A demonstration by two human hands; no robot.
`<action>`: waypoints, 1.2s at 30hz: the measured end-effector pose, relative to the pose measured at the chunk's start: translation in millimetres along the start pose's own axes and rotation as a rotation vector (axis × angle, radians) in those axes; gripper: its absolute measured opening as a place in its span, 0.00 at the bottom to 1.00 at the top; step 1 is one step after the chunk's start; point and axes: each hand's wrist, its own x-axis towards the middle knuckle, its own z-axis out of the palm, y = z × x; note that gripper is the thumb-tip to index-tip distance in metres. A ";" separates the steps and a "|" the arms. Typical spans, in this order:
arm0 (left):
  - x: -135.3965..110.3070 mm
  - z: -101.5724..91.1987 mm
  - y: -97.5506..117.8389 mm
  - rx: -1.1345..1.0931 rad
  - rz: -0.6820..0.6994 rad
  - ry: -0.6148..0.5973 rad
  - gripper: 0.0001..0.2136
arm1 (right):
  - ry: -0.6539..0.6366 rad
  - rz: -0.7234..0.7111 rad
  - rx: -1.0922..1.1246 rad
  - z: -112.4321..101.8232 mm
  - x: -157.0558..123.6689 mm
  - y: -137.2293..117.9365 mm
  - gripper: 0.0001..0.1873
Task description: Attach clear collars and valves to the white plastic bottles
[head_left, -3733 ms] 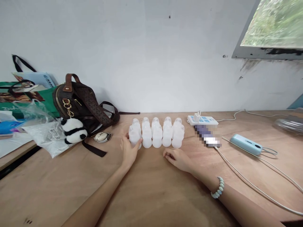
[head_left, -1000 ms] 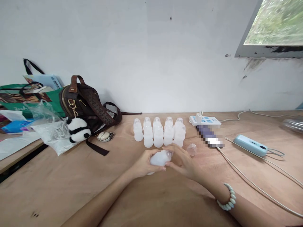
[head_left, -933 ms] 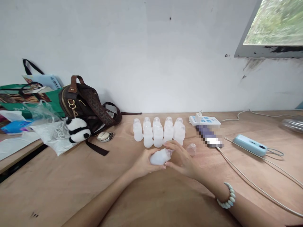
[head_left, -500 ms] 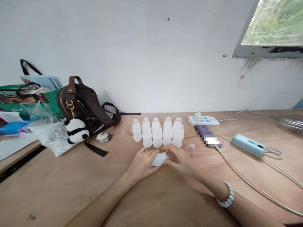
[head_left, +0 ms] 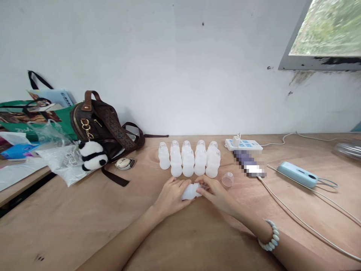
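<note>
Wide tabletop (head_left: 180, 241) nearside of bottle (head_left: 189, 192)

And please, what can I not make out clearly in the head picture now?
All in the head view:
Frosted white plastic bottle, held: its base, behind the left hand; part of its clear tip, behind the right hand.
Four back-row white plastic bottles: lower parts, behind the front-row bottles.
Dark purple phone-shaped object: details, blurred by pixelation.
Clear plastic object: cut off by the right edge.
</note>
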 end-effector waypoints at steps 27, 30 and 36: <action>1.0 0.2 -1.9 -0.009 0.002 0.013 0.15 | -0.031 -0.090 -0.103 -4.5 -0.2 -5.5 0.19; 0.8 0.3 -1.0 -0.010 0.017 0.004 0.14 | -0.012 -0.023 -0.148 -2.6 -0.9 -3.1 0.16; 0.5 -1.8 -0.2 0.003 0.066 0.027 0.15 | 0.027 -0.118 -0.165 -4.1 -0.9 -3.7 0.09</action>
